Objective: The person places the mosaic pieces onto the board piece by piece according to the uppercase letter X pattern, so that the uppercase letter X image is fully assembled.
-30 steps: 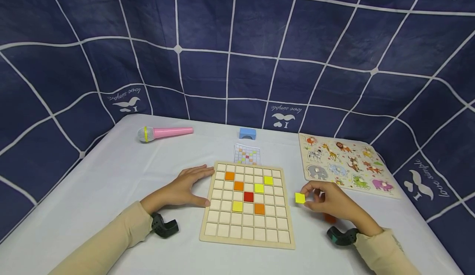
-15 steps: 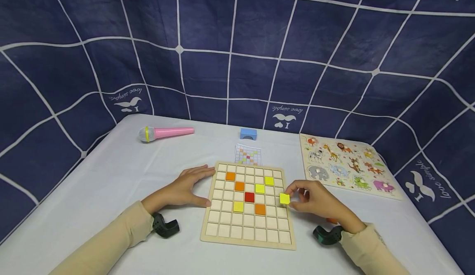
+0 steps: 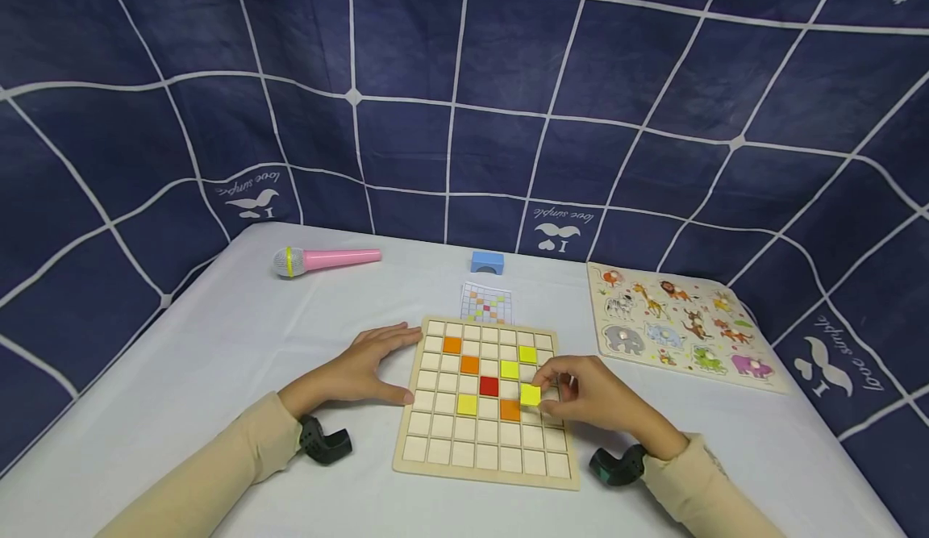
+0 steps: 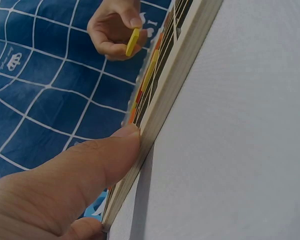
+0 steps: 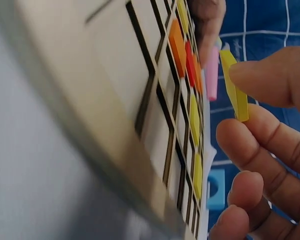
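Observation:
Between thumb and fingertips my right hand [image 3: 591, 393] pinches a yellow square tile [image 3: 531, 395], held above the right part of the wooden grid board [image 3: 486, 476]. The right wrist view shows this tile [image 5: 234, 87] tilted and apart from the grid. Set in the board's squares are a red tile [image 3: 489, 386], two orange tiles [image 3: 452, 345] and several yellow ones [image 3: 527, 354]. My left hand [image 3: 356, 369] rests at the board's left edge with fingers and thumb spread. Its thumb [image 4: 105, 155] touches the board's side in the left wrist view.
Behind the board lies a printed pattern card [image 3: 486, 302], partly covered by it. Farther back are a blue arch block [image 3: 487, 262] and a pink toy microphone [image 3: 330, 260]. An animal puzzle board [image 3: 682, 320] lies at the right. A dark blue curtain [image 3: 406, 143] hangs behind the table.
My right hand has carried the yellow tile leftward, from beside the board to over its right-hand squares. My left hand has stayed at the left edge.

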